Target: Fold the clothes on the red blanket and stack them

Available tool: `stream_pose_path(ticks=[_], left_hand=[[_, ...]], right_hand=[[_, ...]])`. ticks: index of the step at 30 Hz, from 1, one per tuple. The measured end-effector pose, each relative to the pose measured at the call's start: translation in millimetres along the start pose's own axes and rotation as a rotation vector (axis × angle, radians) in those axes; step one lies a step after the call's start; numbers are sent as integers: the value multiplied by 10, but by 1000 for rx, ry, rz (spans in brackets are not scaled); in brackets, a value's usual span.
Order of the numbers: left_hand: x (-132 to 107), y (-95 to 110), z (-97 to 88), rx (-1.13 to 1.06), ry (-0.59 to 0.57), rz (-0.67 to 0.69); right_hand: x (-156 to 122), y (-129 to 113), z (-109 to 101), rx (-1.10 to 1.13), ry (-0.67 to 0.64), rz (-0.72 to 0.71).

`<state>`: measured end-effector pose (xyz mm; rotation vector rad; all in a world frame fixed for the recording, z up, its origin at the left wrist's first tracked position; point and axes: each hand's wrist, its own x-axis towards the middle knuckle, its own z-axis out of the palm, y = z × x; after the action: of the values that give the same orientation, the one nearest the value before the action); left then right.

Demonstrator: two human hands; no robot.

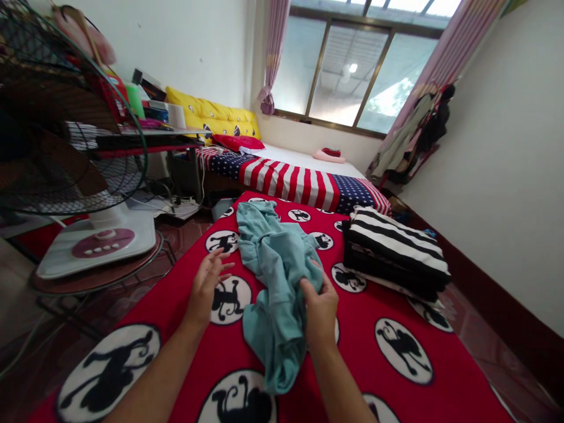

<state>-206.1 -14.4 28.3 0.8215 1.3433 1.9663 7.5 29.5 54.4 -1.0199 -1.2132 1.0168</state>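
A crumpled teal garment lies lengthwise on a red blanket printed with black cartoon figures in white circles. My right hand grips the garment's right edge, thumb on top and fingers partly hidden behind the fabric. To the left of the cloth, my left hand hovers with its fingers apart and holds nothing. The garment's exact kind is hard to make out in its bunched state. On the right side of the blanket sits a stack of folded clothes, a black-and-white striped piece on top.
A standing fan rests on a round stool at the left. Behind it is a cluttered desk. Beyond the blanket stands a bed with a stars-and-stripes cover. Clothes hang by the right wall.
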Motion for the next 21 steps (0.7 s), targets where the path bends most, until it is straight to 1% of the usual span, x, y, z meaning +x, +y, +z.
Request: stream_pose_path(ticks=[1,2,3,4,5,6,7,8,9,11,12,14,15,17,19,21], left_hand=[[31,42,-45,-47,27,8],[61,87,-98,-100,53,5],[91,133,-156,-156,76,-8],[119,176,-219,-213,93,-27],[146,214,-283,-265,103,-50],[170,242,-343,-306,109,-78],[192,255,-396,-329,111,-107],[211,253,-436,-329,114,-128],[225,233,-459,-303,111,-133],[232,146,-443,-163,75,-92],[221,85,-404,-63,33,-51],[167,-51,-282,167,-97,43],[128,-115,-210,293,-180,83],[42,-219,-79,555,-339,140],[-22,-276,4,771,-438,171],[-40,-293,31,860,-467,184]], right_hand=[[-150,-111,107,-1,-136,0],[-301,-210,212,9,-366,7],[-437,-291,307,35,-629,8],[-541,-352,387,60,-851,-1],[-599,-390,446,79,-997,-23],[-602,-403,485,81,-1042,-50],[-546,-391,505,61,-993,-78],[-433,-354,508,23,-875,-109],[-272,-294,500,-36,-725,-140],[144,-122,463,-209,-436,-197],[366,-20,442,-340,-307,-214],[771,186,402,-621,-118,-193],[932,281,385,-729,-61,-153],[1155,438,358,-888,-21,-48],[1255,541,337,-981,-60,33],[1265,587,318,-1022,-137,55]])
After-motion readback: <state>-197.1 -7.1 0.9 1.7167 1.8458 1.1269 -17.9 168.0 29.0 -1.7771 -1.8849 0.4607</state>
